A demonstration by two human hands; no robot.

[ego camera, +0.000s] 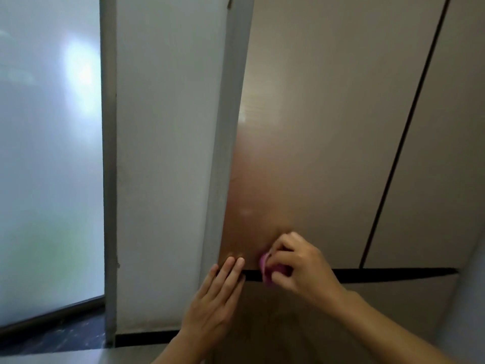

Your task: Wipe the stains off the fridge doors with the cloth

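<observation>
In the head view, the glossy bronze-brown fridge door (301, 127) fills the middle of the frame. A thin dark vertical seam (404, 132) divides it from a second door of the same colour (446, 153) at the upper right. A black horizontal gap (393, 275) runs across the lower part of the frame, and under it a lower door panel (315, 324) of the same brown is visible.

The right hand (299, 266) is in the lower middle of the frame. Its fingers are curled around a small crumpled pink cloth (265, 269), and it holds the cloth against the bottom edge of the middle door, partly over the black gap. Only a small part of the cloth shows between the fingers.

The left hand (215, 298) is just beside it, on the left. Its fingers are straight and close together, and it holds nothing. It lies flat on the lower door panel, and the fingertips reach over the gap to the bottom corner of the middle door.

A small pale spot (246, 212) is on the door above the hands; I cannot tell if it is a stain or a reflection.

Left of the fridge stands a plain white wall panel (168, 153). Further left there is a grey frame (109, 179) and a frosted glass pane (49, 153).
</observation>
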